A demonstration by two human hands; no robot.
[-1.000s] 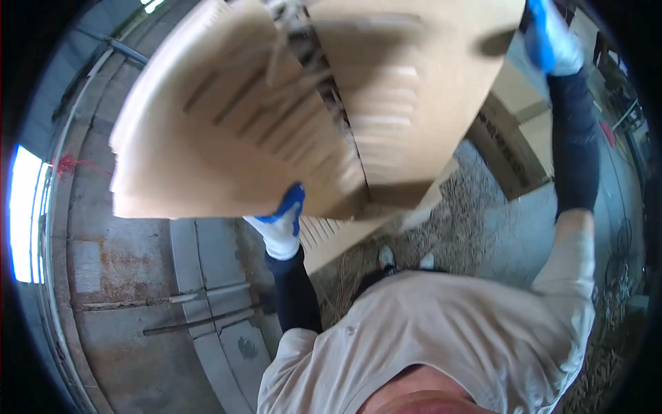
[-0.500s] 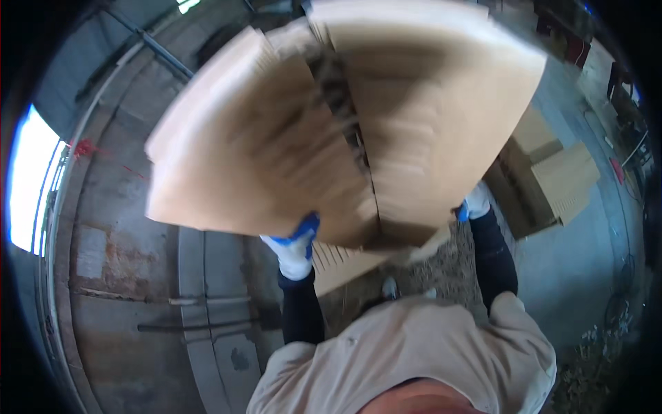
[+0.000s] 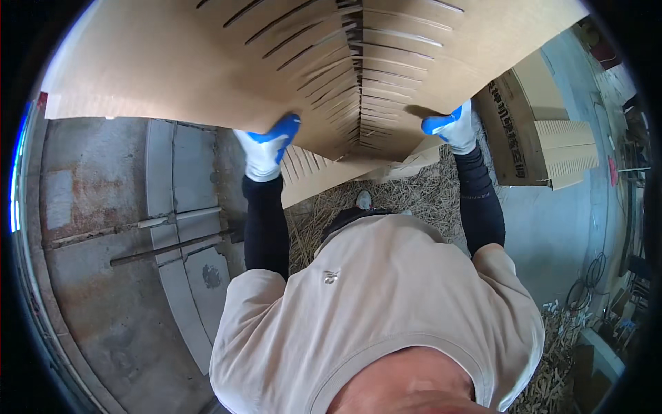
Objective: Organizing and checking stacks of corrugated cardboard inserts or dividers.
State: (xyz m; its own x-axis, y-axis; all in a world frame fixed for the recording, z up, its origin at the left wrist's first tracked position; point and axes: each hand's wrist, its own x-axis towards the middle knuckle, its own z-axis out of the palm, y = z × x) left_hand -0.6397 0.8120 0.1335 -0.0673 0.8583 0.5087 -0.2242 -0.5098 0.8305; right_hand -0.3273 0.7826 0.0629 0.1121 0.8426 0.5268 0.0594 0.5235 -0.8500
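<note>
A large brown cardboard box point(image 3: 158, 62) fills the upper part of the head view, its two broad panels meeting in a V-shaped gap lined with rows of slits. On the near edge of the left panel is my left hand point(image 3: 269, 146), in a white and blue glove, thumb on the face and the other fingers hidden behind it. My right hand point(image 3: 455, 129), gloved alike, grips the right panel's near edge in the same way. Both arms reach forward in black sleeves. Below the near corner another slit cardboard flap point(image 3: 301, 172) shows.
At the right a second cardboard box point(image 3: 514, 131) with slit flaps lies on the concrete floor. Shredded cardboard point(image 3: 407, 193) covers the floor around my feet. A wall with flat boards point(image 3: 183, 276) and a dark bar point(image 3: 169, 248) stands at the left; a coiled cable point(image 3: 586, 279) lies far right.
The box has swung lower and nearer, its slit panels now spread wider and sharp instead of blurred. Both hands still grip it and appear higher in the picture.
</note>
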